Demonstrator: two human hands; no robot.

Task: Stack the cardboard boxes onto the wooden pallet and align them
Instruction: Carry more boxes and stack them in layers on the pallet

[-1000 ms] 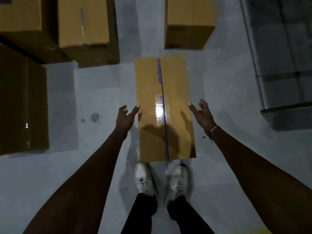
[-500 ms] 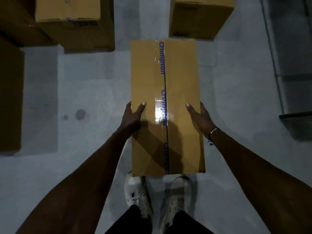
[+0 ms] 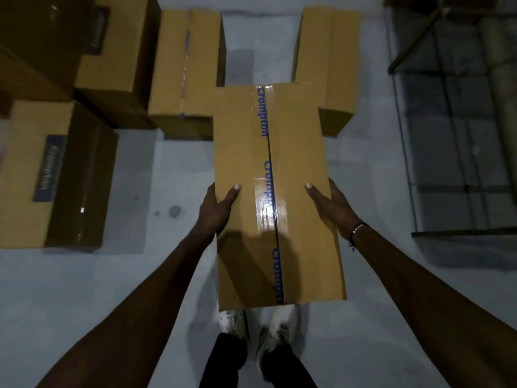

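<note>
A long cardboard box with a taped seam and blue lettering runs lengthwise in front of me, lifted above my feet. My left hand grips its left side, thumb lying on the top face. My right hand grips its right side the same way, a beaded bracelet at the wrist. The fingers of both hands are hidden behind the box's sides. No wooden pallet shows in the head view.
Other cardboard boxes stand on the grey floor: one at the left, a tall stack at the top left, one behind the held box's left and one behind its right. A dark metal rack fills the right side.
My hands went from open beside the box to gripping its two sides. The box has risen towards me and now hides part of my shoes; more boxes have come into view behind.
</note>
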